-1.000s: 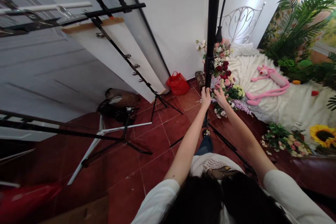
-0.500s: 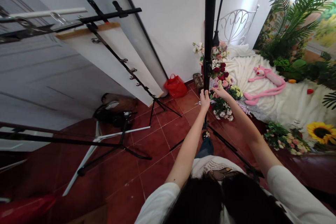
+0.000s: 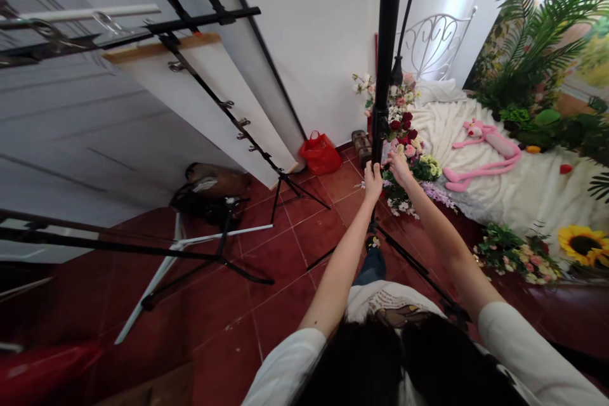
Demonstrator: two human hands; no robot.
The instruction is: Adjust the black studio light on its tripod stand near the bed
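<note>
A tall black stand (image 3: pixel 389 32) rises upright in front of me, its legs spread on the floor around my foot. My left hand (image 3: pixel 373 179) is wrapped round its pole below a joint. Just to the right of the pole, my right hand (image 3: pixel 398 167) has its fingers drawn together near the joint's side; what they grip, if anything, is too small to make out. A black cable (image 3: pixel 410 6) with a dark plug-like end hangs beside the upper pole. Flowers (image 3: pixel 405 133) stand close behind my right hand.
Left are a black stand with clips (image 3: pixel 204 85), white boards (image 3: pixel 166 95) and a white-legged stand (image 3: pixel 157 288). A red bag (image 3: pixel 320 153) sits by the wall. Right, a pink plush toy (image 3: pixel 499 147) lies on a white fur cover (image 3: pixel 537 190) beside palm leaves and a sunflower (image 3: pixel 584 243).
My right hand has turned, its fingers now pointing more upward beside the pole. My left hand stays round the pole. The upper pole appears slightly further right as the view shifts.
</note>
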